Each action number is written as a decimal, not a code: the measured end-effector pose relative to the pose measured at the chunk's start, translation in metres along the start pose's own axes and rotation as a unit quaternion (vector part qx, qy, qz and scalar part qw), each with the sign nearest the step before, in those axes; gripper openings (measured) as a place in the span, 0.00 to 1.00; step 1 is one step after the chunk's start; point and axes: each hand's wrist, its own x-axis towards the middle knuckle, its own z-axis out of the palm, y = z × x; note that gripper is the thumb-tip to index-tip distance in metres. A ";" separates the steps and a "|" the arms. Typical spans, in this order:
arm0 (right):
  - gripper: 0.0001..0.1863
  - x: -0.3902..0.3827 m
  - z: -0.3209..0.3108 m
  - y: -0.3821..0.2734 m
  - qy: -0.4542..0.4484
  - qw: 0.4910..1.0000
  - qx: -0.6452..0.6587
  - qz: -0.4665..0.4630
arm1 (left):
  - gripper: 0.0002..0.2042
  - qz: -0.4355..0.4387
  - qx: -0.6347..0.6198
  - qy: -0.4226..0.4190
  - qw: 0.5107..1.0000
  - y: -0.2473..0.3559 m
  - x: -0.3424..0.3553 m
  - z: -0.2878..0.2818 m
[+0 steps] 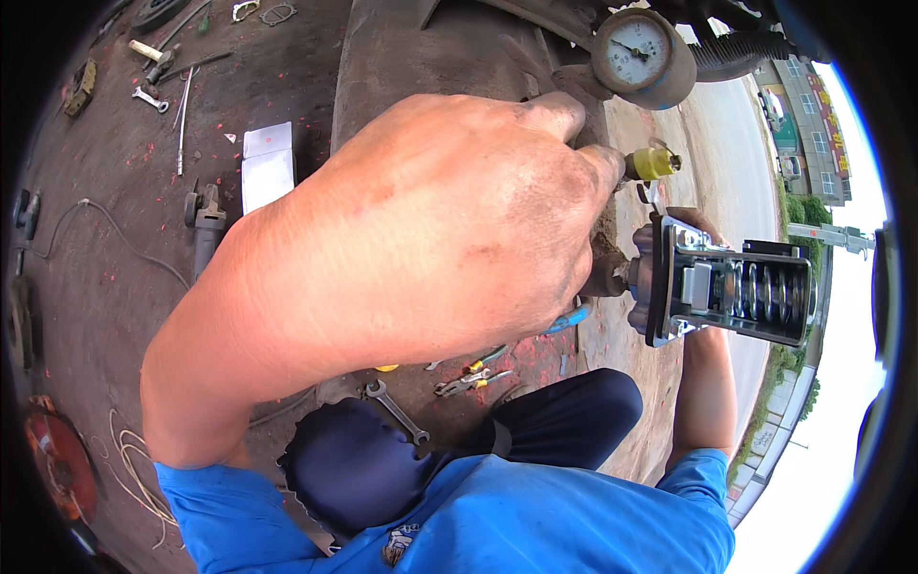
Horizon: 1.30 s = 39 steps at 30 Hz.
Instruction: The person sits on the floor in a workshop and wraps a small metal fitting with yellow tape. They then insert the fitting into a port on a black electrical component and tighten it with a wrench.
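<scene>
My left hand (pixel 440 225) fills the middle, fingers curled against a dirty metal fitting (pixel 605 273) on the vehicle's underside; what they grip is mostly hidden. My right hand (pixel 696 218) is behind a silver-and-black valve assembly (pixel 729 292) with an exposed coil spring, wrapped on it from the far side and mostly hidden by it. Above sit a round pressure gauge (pixel 633 53) and a yellow-capped fitting (pixel 655 165). A blue tool or hose (pixel 569 316) shows just under my left hand.
On the dark ground lie a hammer (pixel 153 55), wrenches (pixel 402 411), a white booklet (pixel 266 167), an angle grinder (pixel 207 230), pliers (pixel 469 381) and a red reel (pixel 57 454). A dark metal beam (pixel 382 57) runs beside my hands. A road (pixel 751 124) and buildings show at right.
</scene>
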 end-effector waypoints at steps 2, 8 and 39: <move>0.19 -0.001 0.006 -0.025 -0.091 0.991 -0.098 0.006 | 0.22 0.009 0.016 -0.025 1.000 -0.002 0.004 0.000; 0.24 0.009 0.015 -0.050 -0.147 0.964 -0.221 -0.029 | 0.20 -0.050 -0.011 -0.043 0.998 0.007 0.010 -0.002; 0.09 0.089 0.029 0.039 -0.243 0.889 0.050 -0.385 | 0.22 -0.565 -0.165 -0.064 0.806 0.054 0.086 0.003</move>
